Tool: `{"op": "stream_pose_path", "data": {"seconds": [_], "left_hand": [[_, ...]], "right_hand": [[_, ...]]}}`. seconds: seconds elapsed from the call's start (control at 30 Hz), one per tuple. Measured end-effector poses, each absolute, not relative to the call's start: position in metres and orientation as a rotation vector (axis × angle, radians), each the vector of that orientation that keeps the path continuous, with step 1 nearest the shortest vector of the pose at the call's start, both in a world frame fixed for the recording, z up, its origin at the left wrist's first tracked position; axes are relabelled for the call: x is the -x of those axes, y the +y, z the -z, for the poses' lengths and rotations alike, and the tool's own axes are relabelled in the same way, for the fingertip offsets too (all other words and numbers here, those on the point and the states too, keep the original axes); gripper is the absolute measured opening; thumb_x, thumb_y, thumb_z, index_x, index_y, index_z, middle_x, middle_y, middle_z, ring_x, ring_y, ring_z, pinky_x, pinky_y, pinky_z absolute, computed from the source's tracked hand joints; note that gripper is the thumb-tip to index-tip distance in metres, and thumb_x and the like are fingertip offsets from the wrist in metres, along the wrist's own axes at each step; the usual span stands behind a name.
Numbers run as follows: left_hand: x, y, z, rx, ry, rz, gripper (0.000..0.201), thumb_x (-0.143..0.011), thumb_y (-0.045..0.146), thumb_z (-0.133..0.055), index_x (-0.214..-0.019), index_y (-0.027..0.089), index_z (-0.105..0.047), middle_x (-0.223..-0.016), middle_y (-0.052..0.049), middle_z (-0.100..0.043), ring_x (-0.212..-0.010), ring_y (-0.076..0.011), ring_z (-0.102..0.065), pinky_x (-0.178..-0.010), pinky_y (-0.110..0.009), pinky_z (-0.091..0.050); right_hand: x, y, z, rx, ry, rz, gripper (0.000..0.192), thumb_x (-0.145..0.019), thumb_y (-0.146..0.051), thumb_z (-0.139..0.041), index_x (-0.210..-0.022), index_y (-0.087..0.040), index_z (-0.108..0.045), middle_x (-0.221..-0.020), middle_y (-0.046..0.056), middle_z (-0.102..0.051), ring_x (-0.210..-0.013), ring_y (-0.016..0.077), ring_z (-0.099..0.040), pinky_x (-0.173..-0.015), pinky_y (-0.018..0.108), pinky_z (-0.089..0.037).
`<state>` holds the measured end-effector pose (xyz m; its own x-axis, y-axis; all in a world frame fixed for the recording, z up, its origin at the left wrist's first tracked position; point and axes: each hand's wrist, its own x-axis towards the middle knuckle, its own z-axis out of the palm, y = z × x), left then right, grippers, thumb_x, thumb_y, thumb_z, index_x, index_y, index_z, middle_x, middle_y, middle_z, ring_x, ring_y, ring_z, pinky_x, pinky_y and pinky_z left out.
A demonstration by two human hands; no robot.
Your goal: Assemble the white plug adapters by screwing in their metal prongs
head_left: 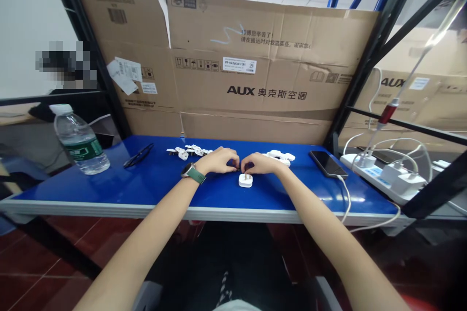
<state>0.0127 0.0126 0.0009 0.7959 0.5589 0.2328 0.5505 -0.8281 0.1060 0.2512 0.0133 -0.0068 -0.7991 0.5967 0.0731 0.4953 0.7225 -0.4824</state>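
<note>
My left hand (221,160) and my right hand (257,163) meet at the middle of the blue table (153,184), fingertips pinched together on a small part that is mostly hidden between them. A white plug piece (245,180) lies on the table just below my right hand. To the left of my hands sits a scatter of small white parts (188,151). Behind my right hand is a pile of white plug pieces (280,156). A watch with a green strap is on my left wrist.
A water bottle (80,142) stands at the table's left, black glasses (137,156) beside it. A phone (328,163) lies at the right, near a white power strip (383,175) with chargers and cables. Cardboard boxes (255,73) wall the back. A person sits far left.
</note>
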Motion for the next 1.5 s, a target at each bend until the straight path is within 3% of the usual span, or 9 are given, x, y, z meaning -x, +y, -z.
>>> {"op": "stream_pose_path", "data": {"seconds": [0.37,0.87,1.07,1.2,1.37,1.5], "left_hand": [[-0.012,0.015,0.0,-2.956,0.927,-0.458,0.012,-0.09,0.026,-0.063,-0.094,0.025,-0.074,-0.095,-0.001,-0.072,-0.092,-0.0202,-0.066,-0.078,-0.03,-0.039],[-0.012,0.015,0.002,-2.971,0.972,-0.457,0.015,-0.09,0.02,-0.056,-0.089,0.023,-0.07,-0.091,-0.003,-0.069,-0.085,-0.0195,-0.064,-0.074,-0.029,-0.041],[-0.015,0.009,-0.003,-2.867,0.868,-0.551,0.02,-0.087,0.015,-0.053,-0.089,0.021,-0.071,-0.09,-0.003,-0.071,-0.083,-0.0185,-0.064,-0.077,-0.029,-0.045],[-0.023,-0.002,-0.006,-2.709,0.726,-0.56,0.016,-0.091,0.03,-0.062,-0.095,0.021,-0.075,-0.091,-0.003,-0.073,-0.083,-0.0183,-0.065,-0.075,-0.028,-0.047],[-0.036,-0.009,-0.001,-2.618,0.574,-0.436,0.053,-0.075,0.048,-0.085,-0.122,0.027,-0.074,-0.115,-0.006,-0.073,-0.102,-0.0232,-0.067,-0.087,-0.031,-0.049],[-0.041,-0.011,0.004,-2.766,0.582,-0.342,0.039,-0.079,0.045,-0.083,-0.113,0.028,-0.076,-0.115,-0.004,-0.075,-0.113,-0.0259,-0.064,-0.102,-0.036,-0.041]], "right_hand": [[-0.247,0.013,0.01,0.757,-2.704,-0.638,0.023,-0.083,-0.01,-0.064,-0.094,-0.02,-0.081,-0.097,0.001,-0.08,-0.085,0.0165,-0.071,-0.079,0.024,-0.05],[-0.241,0.02,0.021,0.794,-2.574,-0.454,0.013,-0.081,-0.008,-0.069,-0.085,-0.019,-0.075,-0.09,0.002,-0.077,-0.081,0.0162,-0.068,-0.076,0.025,-0.048],[-0.249,0.02,0.011,0.844,-2.516,-0.364,0.006,-0.086,-0.014,-0.068,-0.089,-0.017,-0.072,-0.086,0.003,-0.073,-0.077,0.0155,-0.064,-0.072,0.025,-0.044],[-0.258,0.019,0.004,1.023,-2.467,-0.203,0.014,-0.087,-0.01,-0.063,-0.096,-0.017,-0.071,-0.092,0.005,-0.074,-0.08,0.017,-0.064,-0.073,0.025,-0.043],[-0.265,0.021,0.006,1.31,-2.367,-0.081,0.019,-0.089,-0.016,-0.064,-0.107,-0.018,-0.069,-0.099,0.01,-0.074,-0.088,0.0226,-0.066,-0.074,0.028,-0.043],[-0.265,0.024,0.009,1.346,-2.285,-0.058,0.018,-0.089,-0.016,-0.063,-0.107,-0.018,-0.068,-0.102,0.012,-0.074,-0.09,0.0242,-0.066,-0.077,0.03,-0.045]]}}
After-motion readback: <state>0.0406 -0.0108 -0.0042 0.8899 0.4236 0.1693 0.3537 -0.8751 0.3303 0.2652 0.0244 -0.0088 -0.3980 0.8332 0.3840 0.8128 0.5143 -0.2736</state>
